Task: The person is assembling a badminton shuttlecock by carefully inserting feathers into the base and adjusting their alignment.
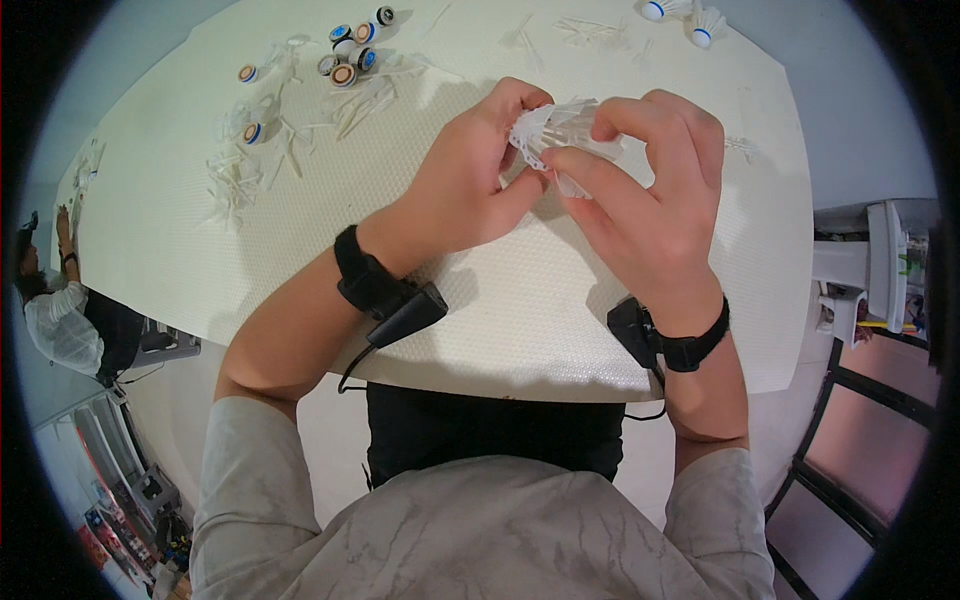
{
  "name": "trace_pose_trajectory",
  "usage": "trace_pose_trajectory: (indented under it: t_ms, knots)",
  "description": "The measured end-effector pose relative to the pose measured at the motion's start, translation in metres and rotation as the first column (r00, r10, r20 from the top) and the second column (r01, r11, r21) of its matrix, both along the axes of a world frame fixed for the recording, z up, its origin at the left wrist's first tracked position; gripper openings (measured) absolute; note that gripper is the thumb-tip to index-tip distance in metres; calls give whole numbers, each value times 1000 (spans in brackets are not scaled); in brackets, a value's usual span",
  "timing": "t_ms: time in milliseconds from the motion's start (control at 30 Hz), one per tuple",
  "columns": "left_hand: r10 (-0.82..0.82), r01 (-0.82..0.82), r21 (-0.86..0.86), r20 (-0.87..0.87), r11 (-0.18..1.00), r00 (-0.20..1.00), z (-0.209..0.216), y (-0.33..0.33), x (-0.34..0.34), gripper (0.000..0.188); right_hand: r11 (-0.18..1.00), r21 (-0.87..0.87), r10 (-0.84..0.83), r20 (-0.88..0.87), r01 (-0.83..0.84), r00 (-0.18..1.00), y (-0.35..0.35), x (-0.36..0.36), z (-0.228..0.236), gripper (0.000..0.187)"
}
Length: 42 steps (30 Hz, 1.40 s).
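Note:
Above the middle of the table, a white shuttlecock (570, 125) lies between my two hands. Its feathers spread to the right, and a white scalloped edge with small holes shows at its left end. My left hand (462, 178) is closed round that left end, with thumb and fingers on either side. From the right, my right hand (665, 195) grips the feathers, its thumb and forefinger bent onto them. The fingers hide part of the shuttlecock, and its cork cannot be made out.
Several loose shuttlecock corks (343, 75) sit at the far left of the white table (520, 310). Loose white feathers (232, 185) are scattered around them. Shuttlecocks with blue bands (703, 30) lie at the far right. Another person (65, 320) sits at the table's left end.

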<state>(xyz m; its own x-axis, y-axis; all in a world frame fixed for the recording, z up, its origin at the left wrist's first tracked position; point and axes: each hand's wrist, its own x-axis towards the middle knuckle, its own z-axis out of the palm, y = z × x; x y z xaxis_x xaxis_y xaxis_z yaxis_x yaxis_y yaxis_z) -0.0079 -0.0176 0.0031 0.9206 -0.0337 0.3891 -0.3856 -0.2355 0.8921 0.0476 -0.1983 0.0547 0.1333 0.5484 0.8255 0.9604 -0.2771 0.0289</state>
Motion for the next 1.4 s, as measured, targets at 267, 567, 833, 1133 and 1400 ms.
trace_pose_trajectory:
  t_ms: [267,567,833,1133,1400]
  knots:
    - [19,-10,138,-62,990,998,7,-1,-5,47,997,-19,-80,10,80,997,-1,-4,-1,25]
    - [17,-3,175,-75,985,997,11,1,-6,38,997,7,-79,-50,79,996,-2,4,-3,19]
    - [5,-1,384,-10,923,1000,11,13,1,31,999,31,26,-607,-9,794,-6,16,-7,13]
    - [18,-85,494,140,865,990,13,17,1,28,992,33,109,-713,-123,692,-11,28,-13,16]
    - [31,-82,535,103,841,994,11,15,-4,28,987,72,144,-788,-143,598,-10,23,-16,11]
